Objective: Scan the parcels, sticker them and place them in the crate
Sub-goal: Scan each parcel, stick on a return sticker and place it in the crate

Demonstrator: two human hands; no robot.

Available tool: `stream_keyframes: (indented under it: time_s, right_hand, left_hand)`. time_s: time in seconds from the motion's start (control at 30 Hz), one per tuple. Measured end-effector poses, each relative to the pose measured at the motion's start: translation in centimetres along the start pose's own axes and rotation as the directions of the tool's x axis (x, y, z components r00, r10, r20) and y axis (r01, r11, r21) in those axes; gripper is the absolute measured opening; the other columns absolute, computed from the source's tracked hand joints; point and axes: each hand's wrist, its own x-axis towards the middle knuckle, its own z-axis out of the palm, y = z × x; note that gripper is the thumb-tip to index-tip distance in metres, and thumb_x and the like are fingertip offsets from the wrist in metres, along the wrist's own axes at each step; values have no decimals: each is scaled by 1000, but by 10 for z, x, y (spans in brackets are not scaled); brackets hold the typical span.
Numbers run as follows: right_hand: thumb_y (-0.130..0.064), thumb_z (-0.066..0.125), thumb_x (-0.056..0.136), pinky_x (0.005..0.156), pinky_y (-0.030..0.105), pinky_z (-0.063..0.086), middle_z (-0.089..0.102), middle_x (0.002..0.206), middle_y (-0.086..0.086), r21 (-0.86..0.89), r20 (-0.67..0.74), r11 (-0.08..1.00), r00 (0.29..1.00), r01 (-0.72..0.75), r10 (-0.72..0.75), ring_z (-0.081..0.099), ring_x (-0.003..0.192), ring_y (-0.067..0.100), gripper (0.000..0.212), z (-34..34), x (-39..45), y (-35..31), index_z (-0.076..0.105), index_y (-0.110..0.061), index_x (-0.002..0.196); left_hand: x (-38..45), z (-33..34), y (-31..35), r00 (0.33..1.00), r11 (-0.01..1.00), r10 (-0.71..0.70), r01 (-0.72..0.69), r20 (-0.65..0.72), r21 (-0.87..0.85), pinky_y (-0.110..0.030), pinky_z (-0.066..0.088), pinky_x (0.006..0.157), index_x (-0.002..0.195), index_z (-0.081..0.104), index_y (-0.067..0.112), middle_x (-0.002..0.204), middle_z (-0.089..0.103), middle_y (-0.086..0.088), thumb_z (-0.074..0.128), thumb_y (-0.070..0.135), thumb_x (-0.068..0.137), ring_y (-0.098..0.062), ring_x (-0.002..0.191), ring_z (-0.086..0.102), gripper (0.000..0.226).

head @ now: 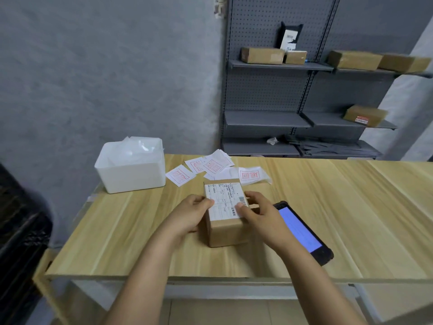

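Parcel point(225, 214) gripped by both hands, white crate point(131, 174) holding plastic

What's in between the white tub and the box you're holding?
In the head view, only bare wooden table lies between the white tub and the box. The red-stamped stickers sit further back, behind the box.

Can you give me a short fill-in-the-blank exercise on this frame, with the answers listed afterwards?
1. Both hands, the left hand and the right hand, hold the cardboard ____.
2. The handheld scanner lies on the table with its screen ____.
3. The red-printed stickers lie on the table to the ____ of the white bin.

Missing words: parcel; lit; right
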Motion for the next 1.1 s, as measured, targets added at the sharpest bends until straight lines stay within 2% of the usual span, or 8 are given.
stream_keyframes:
  time_s: [0.07, 0.23, 0.4, 0.5, 0.63, 0.83, 1.0, 1.1]
  right_hand:
    - [-42, 58, 91, 63, 11, 44, 63, 105, -15, 26, -51, 999, 998, -32, 33, 62, 92, 1, 34, 1, 5, 0, 55, -29, 123]
    - [-36, 59, 92, 70, 21, 42, 61, 101, -16, 78, -231, 993, 967, -92, 108, 59, 91, 2, 27, -2, 28, 3, 61, -25, 116]
    - [-21, 59, 89, 80, 33, 48, 61, 115, -1, -93, -358, 990, 931, -107, 67, 58, 101, 16, 27, -22, 59, 17, 62, -19, 115]
    - [-10, 59, 85, 92, 32, 41, 53, 127, 9, -301, -356, 944, 934, -133, 18, 50, 117, 26, 39, -35, 91, 28, 58, -14, 124]
    - [-7, 56, 85, 104, 36, 35, 46, 142, 7, -515, -214, 851, 977, -108, -6, 38, 130, 29, 55, -43, 130, 39, 48, -18, 138]
    - [-7, 52, 87, 86, 34, 45, 65, 123, 3, -666, -212, 742, 974, -82, -82, 53, 113, 27, 45, -49, 157, 64, 61, -26, 126]
    - [-9, 53, 90, 76, 32, 52, 69, 108, 1, -369, -379, 928, 920, -51, -100, 62, 99, 20, 31, -60, 158, 60, 70, -27, 108]
    - [-7, 57, 89, 68, 15, 44, 69, 96, -11, -164, -409, 983, 901, 84, -145, 62, 90, 8, 27, -62, 155, 34, 71, -29, 98]
  left_hand:
    - [6, -10, -1, 1000, 997, 24, -24, 0, 69, -30, 49, 71, 105, 62, 28, 96, 67, 5, 56, 46, 88, -15, 81, 60, 25]
    - [26, -31, 2, 994, 982, 107, -103, -16, 156, -28, 43, 70, 96, 65, 33, 79, 58, 11, 56, 46, 86, -11, 72, 53, 18]
    - [48, -34, 18, 982, 966, 180, -165, -60, 197, -24, 38, 62, 104, 62, 30, 87, 57, 11, 55, 38, 91, -6, 71, 51, 17]
    - [58, -27, 30, 975, 962, 212, -198, -59, 190, -21, 36, 60, 107, 62, 31, 92, 58, 15, 54, 39, 92, -2, 72, 51, 18]
    - [72, -15, 44, 969, 962, 233, -218, -80, 165, -16, 38, 66, 110, 63, 31, 101, 58, 21, 54, 38, 93, 3, 80, 53, 21]
    - [85, -9, 53, 966, 965, 229, -209, -123, 157, -11, 36, 73, 112, 64, 32, 111, 60, 20, 55, 36, 93, 2, 101, 53, 21]
    - [94, -8, 56, 968, 971, 211, -191, -139, 140, -19, 41, 78, 103, 64, 34, 108, 63, 14, 55, 34, 93, -6, 102, 57, 13]
    - [97, -5, 60, 980, 982, 170, -160, -100, 102, -29, 47, 87, 101, 64, 33, 105, 65, 10, 54, 33, 93, -9, 97, 59, 13]
